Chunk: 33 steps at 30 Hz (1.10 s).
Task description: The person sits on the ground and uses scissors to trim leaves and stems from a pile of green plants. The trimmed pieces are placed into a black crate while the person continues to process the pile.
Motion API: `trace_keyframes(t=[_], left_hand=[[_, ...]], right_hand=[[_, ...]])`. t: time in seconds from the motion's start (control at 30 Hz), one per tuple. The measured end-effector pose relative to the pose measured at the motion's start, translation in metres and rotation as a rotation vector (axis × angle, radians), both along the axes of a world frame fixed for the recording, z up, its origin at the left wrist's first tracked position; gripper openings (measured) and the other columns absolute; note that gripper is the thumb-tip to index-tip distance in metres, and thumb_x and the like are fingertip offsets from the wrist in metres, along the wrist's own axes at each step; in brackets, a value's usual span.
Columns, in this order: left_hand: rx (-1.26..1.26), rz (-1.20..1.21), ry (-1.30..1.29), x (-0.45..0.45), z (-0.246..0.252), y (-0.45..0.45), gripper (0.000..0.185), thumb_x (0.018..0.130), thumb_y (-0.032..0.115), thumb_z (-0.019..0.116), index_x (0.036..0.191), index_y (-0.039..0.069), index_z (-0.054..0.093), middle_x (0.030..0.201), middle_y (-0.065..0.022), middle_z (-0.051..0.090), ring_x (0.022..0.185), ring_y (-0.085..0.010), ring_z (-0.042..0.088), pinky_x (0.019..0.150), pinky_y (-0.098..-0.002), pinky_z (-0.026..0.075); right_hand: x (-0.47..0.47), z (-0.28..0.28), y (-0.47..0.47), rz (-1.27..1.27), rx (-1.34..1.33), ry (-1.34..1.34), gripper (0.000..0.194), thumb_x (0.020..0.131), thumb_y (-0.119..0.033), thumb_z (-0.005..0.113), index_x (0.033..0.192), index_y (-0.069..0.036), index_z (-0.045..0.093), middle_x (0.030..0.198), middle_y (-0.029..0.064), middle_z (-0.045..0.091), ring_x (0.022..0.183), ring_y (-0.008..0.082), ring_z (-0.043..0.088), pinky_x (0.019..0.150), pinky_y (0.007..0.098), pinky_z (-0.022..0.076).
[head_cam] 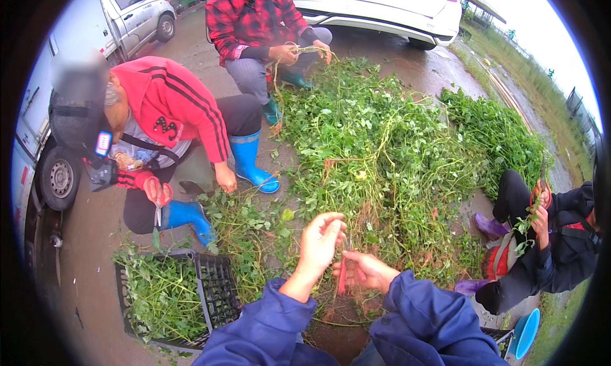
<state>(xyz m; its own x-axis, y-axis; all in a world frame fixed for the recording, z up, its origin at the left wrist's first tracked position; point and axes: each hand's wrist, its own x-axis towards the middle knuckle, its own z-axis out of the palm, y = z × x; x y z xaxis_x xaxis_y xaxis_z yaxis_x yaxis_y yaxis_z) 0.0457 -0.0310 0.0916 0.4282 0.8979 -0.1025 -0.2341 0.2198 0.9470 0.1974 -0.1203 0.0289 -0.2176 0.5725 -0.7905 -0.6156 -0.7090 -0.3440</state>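
Observation:
Red-handled scissors are held in my right hand, with the handles hanging below the fingers and the blades up toward my left hand. My left hand is raised just to the left of them, fingers curled and the thumb near the fingertips. Whether a thin stem is pinched there is too small to tell. Both hands are over the near edge of a broad heap of leafy green vines. Brown roots and pale stems show on its near side.
A black plastic crate of cut greens stands at left. A person in a red hooded top holds scissors; another in a checked shirt handles vines. At right, a person in dark clothes holds scissors near a blue basin.

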Motion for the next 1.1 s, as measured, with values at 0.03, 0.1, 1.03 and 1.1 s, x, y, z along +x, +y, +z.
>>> trace_keyframes(t=[0.03,0.1,1.03,1.1], left_hand=[[0.066,0.032,-0.05,-0.007,0.0,0.005,0.021,0.102,0.013,0.056,0.12,0.004,0.062,0.099,-0.0037,0.067,0.081,-0.0098,0.061,0.072,-0.0245,0.051],[0.044,0.082,0.014,-0.018,-0.001,0.014,0.02,0.102,0.011,0.056,0.119,0.004,0.062,0.098,-0.0037,0.067,0.08,-0.0098,0.061,0.072,-0.024,0.051],[-0.218,-0.102,-0.065,-0.001,0.013,-0.026,0.021,0.103,0.013,0.054,0.12,0.003,0.059,0.102,-0.0063,0.064,0.084,-0.0137,0.062,0.071,-0.0273,0.055],[-0.162,-0.101,-0.068,0.002,0.01,-0.025,0.02,0.103,0.012,0.054,0.12,0.003,0.059,0.102,-0.0065,0.064,0.085,-0.0135,0.062,0.072,-0.0273,0.054]], right_hand=[[0.002,0.001,0.002,-0.029,0.005,-0.026,0.035,0.099,-0.031,0.062,0.125,-0.013,0.048,0.106,0.0095,0.068,0.102,0.0288,0.067,0.086,0.0491,0.0542],[0.006,0.003,0.004,-0.171,0.041,-0.065,0.03,0.1,-0.031,0.061,0.119,-0.011,0.049,0.108,0.0105,0.066,0.107,0.0287,0.065,0.093,0.0468,0.0515],[-0.014,0.006,0.01,-0.085,0.166,-0.029,0.022,0.103,-0.033,0.052,0.119,-0.019,0.052,0.107,0.0029,0.066,0.102,0.0209,0.064,0.089,0.0488,0.0516],[-0.016,0.011,0.01,-0.091,0.16,-0.033,0.021,0.104,-0.034,0.052,0.118,-0.019,0.054,0.108,0.0024,0.065,0.102,0.0208,0.064,0.089,0.0485,0.0517]])
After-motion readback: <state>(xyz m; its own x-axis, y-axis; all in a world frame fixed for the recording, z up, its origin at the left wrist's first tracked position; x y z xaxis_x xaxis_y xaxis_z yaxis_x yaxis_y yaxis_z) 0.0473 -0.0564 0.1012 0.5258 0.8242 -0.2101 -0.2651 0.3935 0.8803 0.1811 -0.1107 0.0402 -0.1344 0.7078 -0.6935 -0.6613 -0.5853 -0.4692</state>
